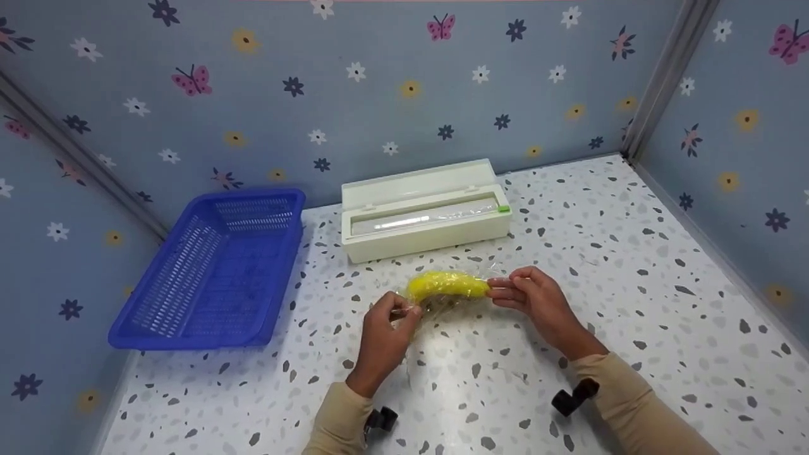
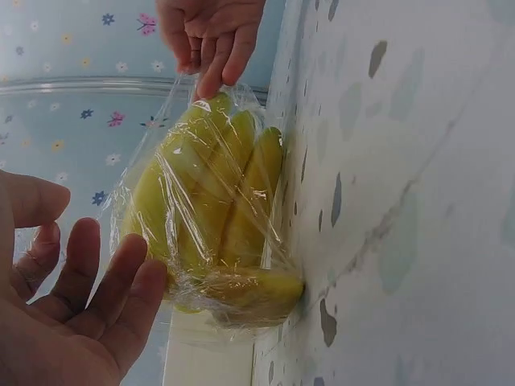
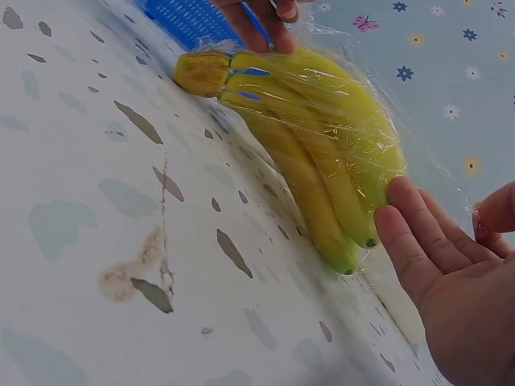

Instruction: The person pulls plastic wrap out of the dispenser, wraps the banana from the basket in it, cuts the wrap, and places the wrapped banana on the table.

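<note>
The left hand sits at the stem end of a bunch of bananas, its fingers curled in over the loose cling film there; the head view suggests a pinch on the film, while the left wrist view shows the fingers only loosely bent beside the wrap, so a firm grip cannot be confirmed. The right hand is at the opposite end — its fingertips meet the tips of the bananas and the film gathered there. In the right wrist view its fingers lie fairly straight against the wrapped fruit rather than closed round it.

The bananas rest on the speckled counter, near its middle, lying crosswise between the two hands and sheathed in the clear film, which wrinkles over the yellow skins and trails onto the counter below them.

Just behind the bananas stands a pale green cling-film dispenser box, its lid raised and the roll showing through the front slot. To the left, well apart from the fruit, a blue plastic basket lies with its far end propped against the wall — the walls around are covered in blue paper printed with flowers and butterflies.
</note>
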Action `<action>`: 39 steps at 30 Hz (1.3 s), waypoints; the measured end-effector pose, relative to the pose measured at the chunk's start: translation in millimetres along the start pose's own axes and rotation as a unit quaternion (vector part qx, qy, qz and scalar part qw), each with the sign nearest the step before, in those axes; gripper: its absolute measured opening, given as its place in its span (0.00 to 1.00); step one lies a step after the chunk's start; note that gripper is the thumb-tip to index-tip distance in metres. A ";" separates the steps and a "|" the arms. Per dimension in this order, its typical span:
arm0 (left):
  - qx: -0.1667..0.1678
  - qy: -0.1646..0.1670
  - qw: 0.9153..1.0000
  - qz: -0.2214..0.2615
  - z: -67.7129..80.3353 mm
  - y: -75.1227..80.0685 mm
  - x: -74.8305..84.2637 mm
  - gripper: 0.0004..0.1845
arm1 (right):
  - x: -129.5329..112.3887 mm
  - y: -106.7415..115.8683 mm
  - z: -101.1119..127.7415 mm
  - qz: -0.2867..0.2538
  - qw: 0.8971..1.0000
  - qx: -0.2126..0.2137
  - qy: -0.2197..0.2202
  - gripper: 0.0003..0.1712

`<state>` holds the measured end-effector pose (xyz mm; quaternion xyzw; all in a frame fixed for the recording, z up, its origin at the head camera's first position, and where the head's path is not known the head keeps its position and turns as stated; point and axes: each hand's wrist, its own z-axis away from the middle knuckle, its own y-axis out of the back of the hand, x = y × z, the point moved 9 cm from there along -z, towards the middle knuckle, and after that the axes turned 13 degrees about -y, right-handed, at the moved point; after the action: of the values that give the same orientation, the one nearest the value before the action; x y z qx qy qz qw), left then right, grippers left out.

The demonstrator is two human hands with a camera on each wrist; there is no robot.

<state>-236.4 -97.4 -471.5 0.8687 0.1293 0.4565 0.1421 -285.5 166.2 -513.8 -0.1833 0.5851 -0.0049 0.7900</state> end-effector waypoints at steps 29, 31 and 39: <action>0.043 0.005 0.999 -0.003 -12.8 13.3 -28.1 0.05 | -15.2 -6.2 -14.3 0.364 0.918 0.122 0.101 0.11; 0.044 0.007 0.999 -0.008 -13.4 13.6 -27.0 0.05 | -14.6 -6.5 -16.2 0.365 0.918 0.129 0.090 0.13; 0.049 0.013 0.999 0.009 -19.0 19.3 6.0 0.05 | -25.1 -15.8 -16.4 0.402 0.890 0.179 0.119 0.14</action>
<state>-247.0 -110.7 -449.7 0.8700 0.1450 0.4618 0.0938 -305.3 152.4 -490.0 0.2145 0.6877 0.1868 0.6680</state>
